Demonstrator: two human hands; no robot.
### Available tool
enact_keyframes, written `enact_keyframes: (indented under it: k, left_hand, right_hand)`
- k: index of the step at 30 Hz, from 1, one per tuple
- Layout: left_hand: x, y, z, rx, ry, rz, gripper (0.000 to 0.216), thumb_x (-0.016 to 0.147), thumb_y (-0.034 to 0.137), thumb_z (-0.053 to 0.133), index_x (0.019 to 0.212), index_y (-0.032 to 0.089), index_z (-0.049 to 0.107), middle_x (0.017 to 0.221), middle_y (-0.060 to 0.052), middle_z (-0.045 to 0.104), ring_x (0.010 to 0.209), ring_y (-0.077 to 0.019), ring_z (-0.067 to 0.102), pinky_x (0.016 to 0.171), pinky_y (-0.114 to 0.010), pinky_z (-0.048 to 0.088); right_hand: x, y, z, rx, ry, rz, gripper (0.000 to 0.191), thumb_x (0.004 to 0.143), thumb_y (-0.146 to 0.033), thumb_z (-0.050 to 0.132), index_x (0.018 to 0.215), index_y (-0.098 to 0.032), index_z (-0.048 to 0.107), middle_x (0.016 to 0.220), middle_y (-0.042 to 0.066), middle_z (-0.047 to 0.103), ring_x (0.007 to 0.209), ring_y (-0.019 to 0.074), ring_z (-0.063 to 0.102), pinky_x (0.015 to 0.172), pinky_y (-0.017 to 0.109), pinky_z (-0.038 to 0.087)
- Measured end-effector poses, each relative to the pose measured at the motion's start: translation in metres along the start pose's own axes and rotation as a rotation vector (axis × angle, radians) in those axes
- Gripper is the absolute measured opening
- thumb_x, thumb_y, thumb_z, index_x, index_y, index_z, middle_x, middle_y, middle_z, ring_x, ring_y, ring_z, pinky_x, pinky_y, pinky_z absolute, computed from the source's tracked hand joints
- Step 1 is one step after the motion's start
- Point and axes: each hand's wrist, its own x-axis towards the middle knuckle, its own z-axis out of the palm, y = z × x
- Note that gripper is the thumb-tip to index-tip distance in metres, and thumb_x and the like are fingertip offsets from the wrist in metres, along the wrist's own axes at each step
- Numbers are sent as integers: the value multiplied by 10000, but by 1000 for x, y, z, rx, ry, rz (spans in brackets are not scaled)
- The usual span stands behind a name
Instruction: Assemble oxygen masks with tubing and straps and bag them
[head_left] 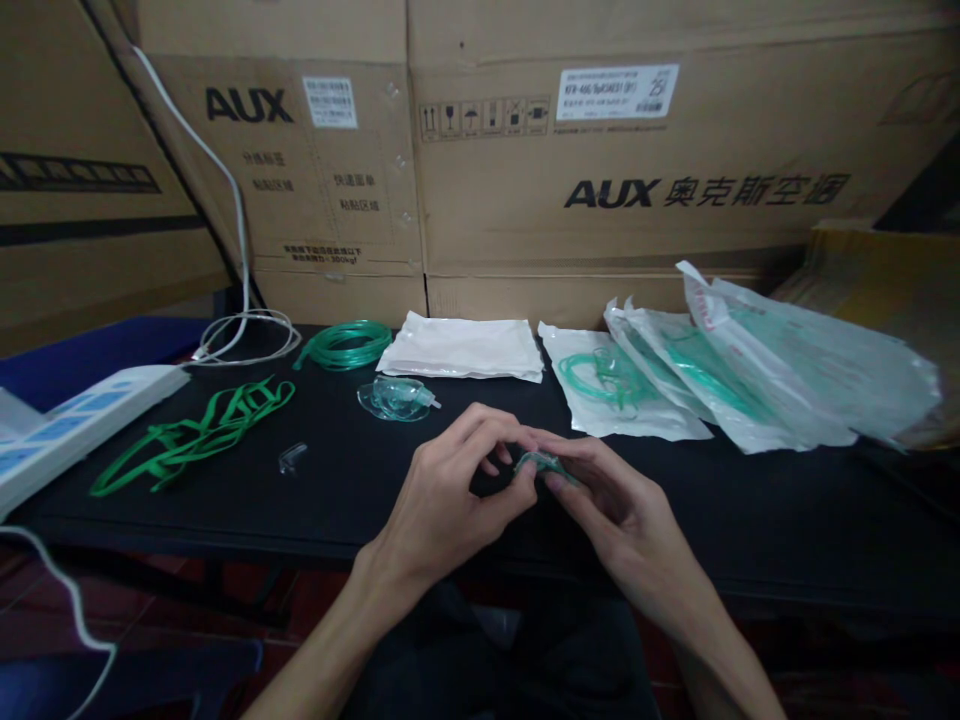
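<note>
Near the table's front edge, both hands meet around a clear, greenish oxygen mask (546, 464), mostly hidden behind the fingers. My left hand (457, 480) pinches its left side between thumb and fingertips. On the right side, my right hand (615, 490) grips it with the thumb in front and the fingers curled behind. Beyond my left hand lies another clear mask (397, 398) with a pale connector. A coil of green tubing (346, 345) rests behind that one. Farther left are green elastic straps (202, 435) and a small clear elbow connector (292, 458).
Several sealed packs (630, 385) with green tubing lie at the right, partly overlapping. White flat packs (465, 347) are stacked at the back middle. A white power strip (90, 425) and white cable (244, 240) occupy the left. Large cardboard boxes (495, 230) stand behind the black table (330, 505).
</note>
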Motion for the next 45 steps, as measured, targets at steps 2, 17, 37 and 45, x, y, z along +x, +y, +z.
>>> enact_keyframes:
  k: [2,17,37,45]
  left_hand:
    - [0,-2,0,7,19,3,114,888,97,649,978,166,661,967,-35,674,825,-116,637,668,-200,553]
    - [2,-7,-1,-94,125,104,189,908,0,641,983,157,713,955,-26,746,915,-111,703,850,-195,561]
    - [7,-3,-1,-410,-97,-526,187,932,310,652,995,176,766,934,-17,754,848,-143,675,777,-214,549]
    - [5,-6,0,-471,-115,-536,228,934,339,656,1053,178,765,970,-22,743,842,-146,682,757,-224,606]
  right_hand:
    - [0,2,0,7,-12,5,255,974,-205,618,1176,-331,711,1327,1,695,1275,162,631,1114,292,489]
    - [6,-9,-5,-17,7,114,265,959,-445,642,1144,-287,749,1163,26,773,1054,187,726,890,254,583]
    - [6,5,-5,59,230,4,314,800,-258,818,1107,-288,764,1282,30,694,1242,197,631,1088,282,495]
    - [7,-1,-2,62,197,96,337,832,-307,784,1164,-258,749,1243,48,738,1179,206,681,1056,304,527]
